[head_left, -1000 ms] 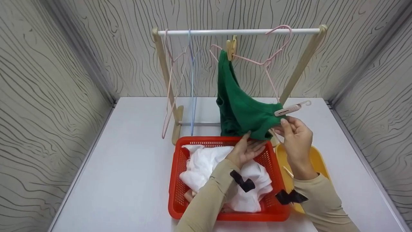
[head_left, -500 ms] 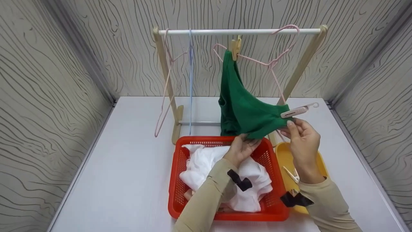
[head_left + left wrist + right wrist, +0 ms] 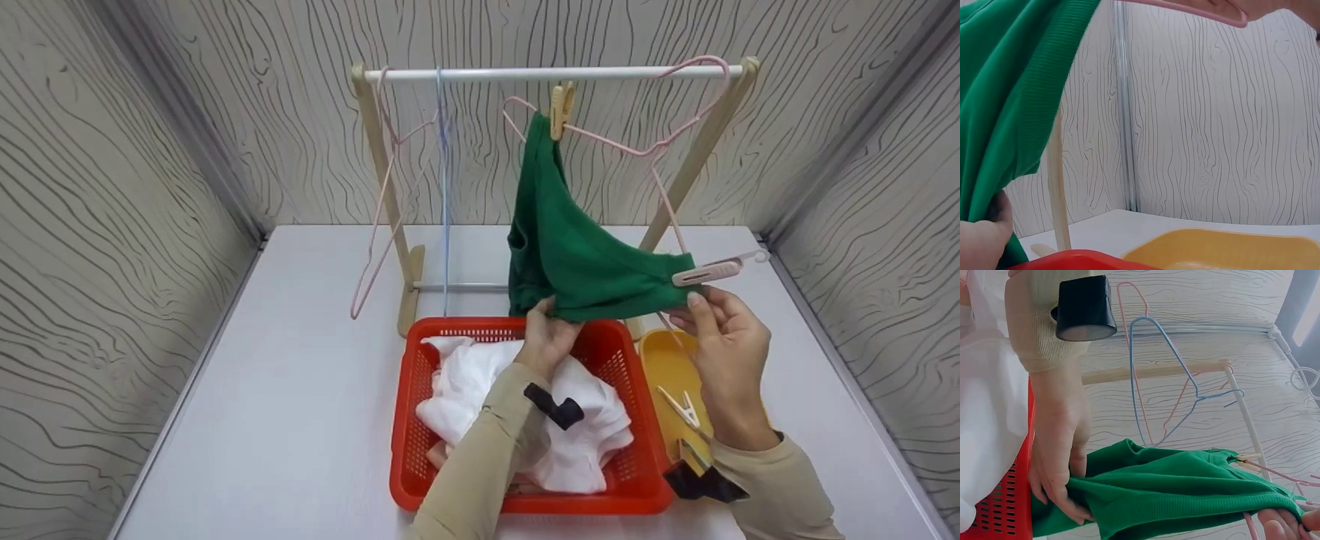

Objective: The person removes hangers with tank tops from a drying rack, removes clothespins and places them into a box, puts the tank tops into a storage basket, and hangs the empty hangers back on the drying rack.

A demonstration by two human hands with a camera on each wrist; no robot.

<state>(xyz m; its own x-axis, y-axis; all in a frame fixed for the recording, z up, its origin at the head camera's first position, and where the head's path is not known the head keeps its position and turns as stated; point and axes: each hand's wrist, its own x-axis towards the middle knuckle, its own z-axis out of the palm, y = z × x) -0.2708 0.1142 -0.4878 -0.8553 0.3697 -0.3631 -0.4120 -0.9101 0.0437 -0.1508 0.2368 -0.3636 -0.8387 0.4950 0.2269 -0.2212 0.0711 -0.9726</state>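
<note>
A green garment (image 3: 592, 255) with a ribbed edge hangs from a pink hanger (image 3: 615, 144). A yellow clothespin (image 3: 557, 112) clips its upper corner to the hanger, and a pale pink clothespin (image 3: 709, 271) with a hook is on its right corner. My right hand (image 3: 731, 360) pinches that corner just below the pink clothespin. Lower down, over the back rim of the red basket, my left hand (image 3: 550, 341) grips the garment's bottom edge. In the left wrist view, the green cloth (image 3: 1016, 95) passes between the left thumb and fingers, partly hiding them.
White cloths (image 3: 480, 382) fill much of the red basket (image 3: 401, 442). A yellow tray (image 3: 671, 360) with a white clothespin (image 3: 684, 409) stands to its right. Behind, the rack's white rail (image 3: 495, 74) carries another pink hanger (image 3: 382, 195) and a blue hanger (image 3: 445, 202).
My right hand has moved right and down with the garment's corner and the pink clothespin, spreading the cloth. My left hand has shifted left along the lower edge. The hanger has shifted right.
</note>
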